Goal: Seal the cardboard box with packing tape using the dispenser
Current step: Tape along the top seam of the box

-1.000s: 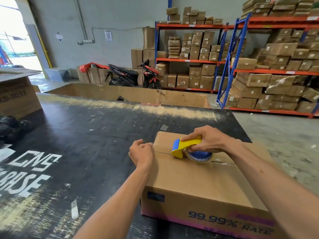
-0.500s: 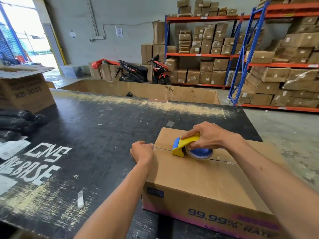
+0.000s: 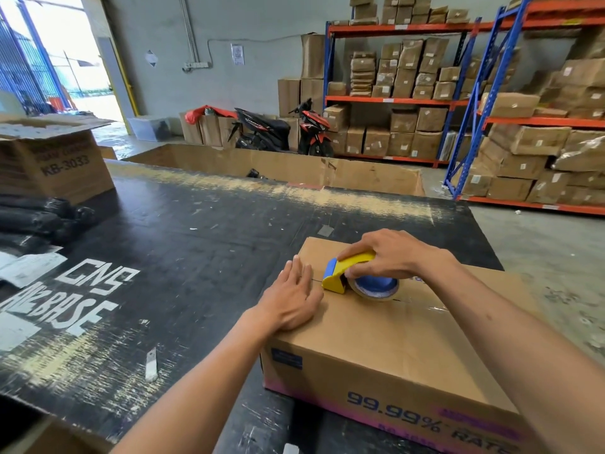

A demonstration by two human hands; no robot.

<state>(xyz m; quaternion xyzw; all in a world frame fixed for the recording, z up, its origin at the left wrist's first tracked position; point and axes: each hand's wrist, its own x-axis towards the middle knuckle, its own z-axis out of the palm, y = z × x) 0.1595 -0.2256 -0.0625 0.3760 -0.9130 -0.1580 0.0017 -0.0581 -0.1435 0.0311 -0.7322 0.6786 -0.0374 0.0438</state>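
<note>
Cardboard box sits at the near right corner of the black table, flaps closed. Left hand lies flat and open on its left top edge, grasping nothing, likely pinning the flap and tape end. Just beyond, right hand clasps the yellow tape dispenser on the centre seam, roll down, probably so tape feeds along it.

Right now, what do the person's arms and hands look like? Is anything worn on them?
Both forearms are bare as far as the picture shows: no sleeves, gloves, watch or bands. The left hand and the right hand also appear uncovered, with no rings or markings that I can make out.
</note>
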